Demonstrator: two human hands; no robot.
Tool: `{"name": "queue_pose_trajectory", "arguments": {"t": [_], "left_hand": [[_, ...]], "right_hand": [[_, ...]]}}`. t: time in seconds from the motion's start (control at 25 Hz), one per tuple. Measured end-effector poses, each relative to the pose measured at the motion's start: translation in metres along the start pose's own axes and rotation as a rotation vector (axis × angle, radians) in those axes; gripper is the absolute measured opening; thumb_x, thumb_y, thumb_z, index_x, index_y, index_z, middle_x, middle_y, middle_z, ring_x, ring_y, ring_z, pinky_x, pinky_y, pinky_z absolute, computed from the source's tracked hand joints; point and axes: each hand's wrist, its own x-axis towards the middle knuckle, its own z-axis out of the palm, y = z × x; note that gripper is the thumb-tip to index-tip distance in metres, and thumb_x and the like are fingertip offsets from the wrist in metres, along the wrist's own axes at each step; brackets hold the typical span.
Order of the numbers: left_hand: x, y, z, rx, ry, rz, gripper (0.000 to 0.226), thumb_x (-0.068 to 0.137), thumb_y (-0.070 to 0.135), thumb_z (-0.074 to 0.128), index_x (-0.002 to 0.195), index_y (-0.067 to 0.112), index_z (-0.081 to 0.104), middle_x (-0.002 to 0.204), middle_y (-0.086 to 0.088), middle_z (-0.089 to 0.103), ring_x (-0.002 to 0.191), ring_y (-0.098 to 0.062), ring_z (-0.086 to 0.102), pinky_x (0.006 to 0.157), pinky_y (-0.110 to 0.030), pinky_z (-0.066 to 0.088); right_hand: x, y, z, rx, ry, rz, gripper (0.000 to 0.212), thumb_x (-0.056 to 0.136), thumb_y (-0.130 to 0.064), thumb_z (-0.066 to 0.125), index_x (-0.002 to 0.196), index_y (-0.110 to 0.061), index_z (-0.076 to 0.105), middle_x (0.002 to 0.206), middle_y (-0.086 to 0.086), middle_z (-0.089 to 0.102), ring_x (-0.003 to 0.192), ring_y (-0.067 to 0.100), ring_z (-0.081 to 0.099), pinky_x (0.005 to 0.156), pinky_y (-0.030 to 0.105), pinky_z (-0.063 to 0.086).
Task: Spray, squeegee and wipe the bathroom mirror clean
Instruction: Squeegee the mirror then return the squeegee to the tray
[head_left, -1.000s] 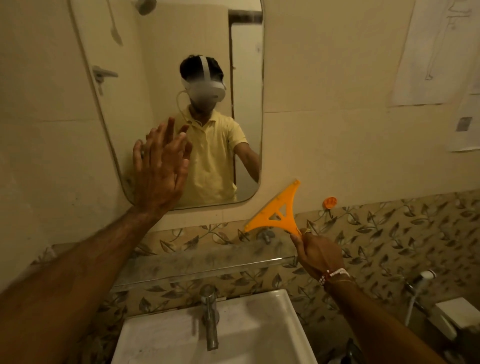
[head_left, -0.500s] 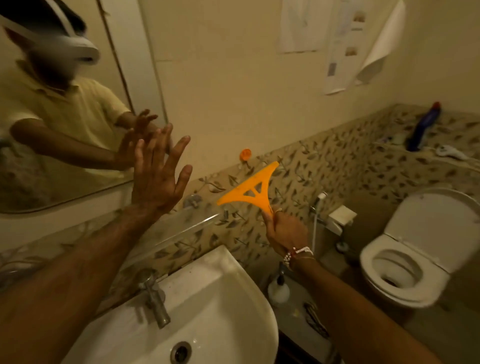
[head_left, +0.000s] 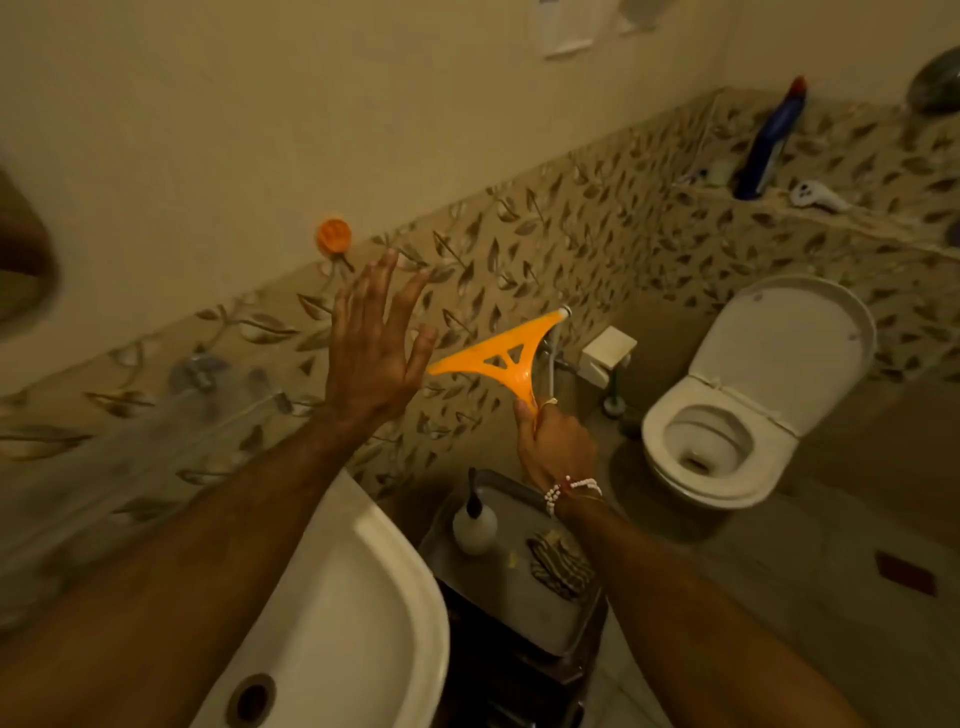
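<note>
My right hand (head_left: 555, 449) grips the handle of an orange squeegee (head_left: 498, 358), whose triangular head points up and to the left in front of the leaf-patterned wall tiles. My left hand (head_left: 374, 343) is raised beside it with fingers spread, holding nothing. Only a blurred corner of the mirror (head_left: 23, 260) shows at the far left edge. A white spray bottle (head_left: 474, 525) and a striped cloth (head_left: 561, 566) rest on a metal tray (head_left: 524, 608) below my right wrist.
A white sink (head_left: 358, 597) sits at the bottom centre, with a glass shelf (head_left: 156, 441) above it on the left. An open toilet (head_left: 727, 415) stands at the right. A blue bottle (head_left: 769, 140) stands on the back ledge. An orange hook (head_left: 333, 236) sticks to the wall.
The view has swung right and down, away from the mirror toward the toilet and tray. Both hands came off the mirror area; the squeegee stays in my right hand.
</note>
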Motion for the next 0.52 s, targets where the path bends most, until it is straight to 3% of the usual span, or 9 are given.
{"name": "queue_pose_trajectory", "arguments": {"t": [0.12,0.24,0.32,0.52], "left_hand": [[-0.014,0.025,0.058,-0.091,-0.077,-0.055,0.058,0.107,0.045,0.040,0.160,0.025,0.034,0.172,-0.007,0.020,0.159,-0.026,0.021,0.124,-0.054,0.020],[-0.050,0.039,0.106,-0.161,-0.193,-0.111,0.057,0.106,0.045,0.042,0.160,0.026,0.033,0.172,-0.006,0.020,0.157,-0.025,0.025,0.122,-0.054,0.026],[-0.072,0.040,0.136,-0.202,-0.286,-0.157,0.057,0.106,0.045,0.042,0.159,0.027,0.032,0.172,-0.006,0.021,0.155,-0.026,0.028,0.120,-0.056,0.032],[-0.121,0.041,0.193,-0.267,-0.435,-0.272,0.058,0.105,0.049,0.038,0.159,0.028,0.030,0.172,-0.003,0.018,0.153,-0.026,0.029,0.116,-0.054,0.036]], "right_hand": [[0.000,0.041,0.024,0.048,-0.055,0.095,0.049,0.103,-0.055,0.034,0.097,-0.013,0.061,0.085,0.013,0.070,0.077,0.036,0.066,0.064,0.037,0.048],[-0.018,0.078,0.053,0.086,-0.074,0.225,0.041,0.103,-0.047,0.042,0.100,-0.011,0.061,0.089,0.016,0.070,0.081,0.040,0.066,0.063,0.034,0.034],[-0.033,0.102,0.076,0.065,-0.123,0.318,0.038,0.103,-0.044,0.043,0.099,-0.010,0.060,0.086,0.014,0.069,0.079,0.039,0.067,0.062,0.033,0.034],[-0.070,0.141,0.142,0.007,-0.258,0.430,0.028,0.104,-0.038,0.041,0.089,-0.017,0.052,0.069,-0.003,0.052,0.070,0.027,0.064,0.060,0.029,0.034]]}}
